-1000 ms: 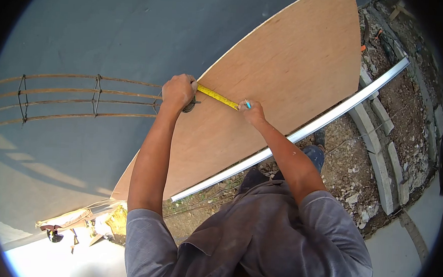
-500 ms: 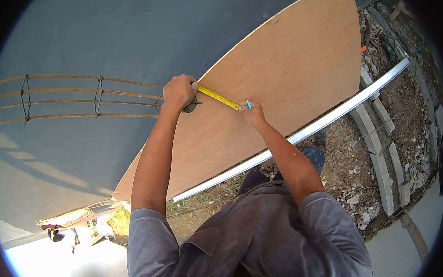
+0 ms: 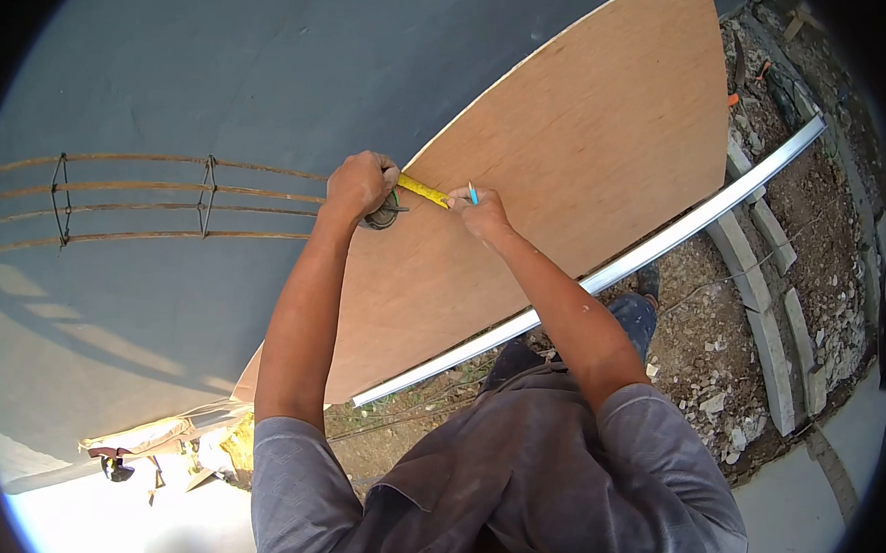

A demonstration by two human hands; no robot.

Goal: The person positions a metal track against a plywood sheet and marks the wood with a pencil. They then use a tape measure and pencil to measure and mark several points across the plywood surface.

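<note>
My left hand [image 3: 360,187] is closed around a dark tape measure [image 3: 382,214] at the upper edge of a plywood sheet [image 3: 591,134]. A short length of yellow blade [image 3: 422,189] runs from it across the wood to my right hand [image 3: 480,214]. The fingers of that hand pinch the blade's end, and a light blue pencil or marker [image 3: 473,194] sticks up between them. Both hands are close over the plywood, the right one lower and to the right of the left.
A long metal straightedge bar [image 3: 562,308] lies along the plywood's lower edge. Wire-tied rebar [image 3: 137,190] juts from the left before a grey wall [image 3: 223,75]. Concrete posts [image 3: 757,313] and rubble [image 3: 717,401] cover the ground on the right.
My right hand has moved left toward my left hand with the pencil-like marker and the blade's end. The exposed yellow blade is shorter. The left hand keeps its hold near the plywood's edge.
</note>
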